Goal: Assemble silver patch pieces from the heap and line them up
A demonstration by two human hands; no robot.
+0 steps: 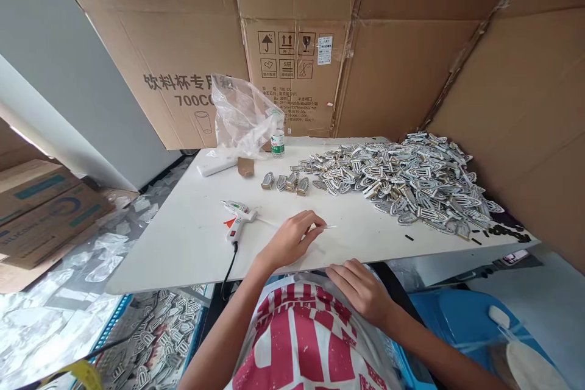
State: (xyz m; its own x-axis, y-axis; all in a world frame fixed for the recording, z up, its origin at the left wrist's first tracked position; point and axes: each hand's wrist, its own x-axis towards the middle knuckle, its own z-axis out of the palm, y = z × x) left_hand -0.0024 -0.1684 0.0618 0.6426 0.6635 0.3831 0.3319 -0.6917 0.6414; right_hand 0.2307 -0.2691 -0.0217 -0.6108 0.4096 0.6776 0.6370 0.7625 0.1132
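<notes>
My left hand [292, 239] rests on the white table [183, 244], fingers pinched on a thin clear glue stick [325, 228] that lies flat and points right. A white hot-glue gun [238, 217] lies just left of that hand, its black cord dropping over the front edge. My right hand [361, 290] sits below the table's front edge on a clear plastic bag [315, 283] in my lap, fingers curled loosely against it. A short row of small silver clips [286, 182] stands behind my left hand.
A big heap of silver clips [411, 180] covers the table's right half. A small bottle [277, 142], a crumpled plastic bag [242, 116] and a white power strip [217, 166] sit at the back. Cardboard sheets wall the table. More clips fill a blue crate [150, 335] below.
</notes>
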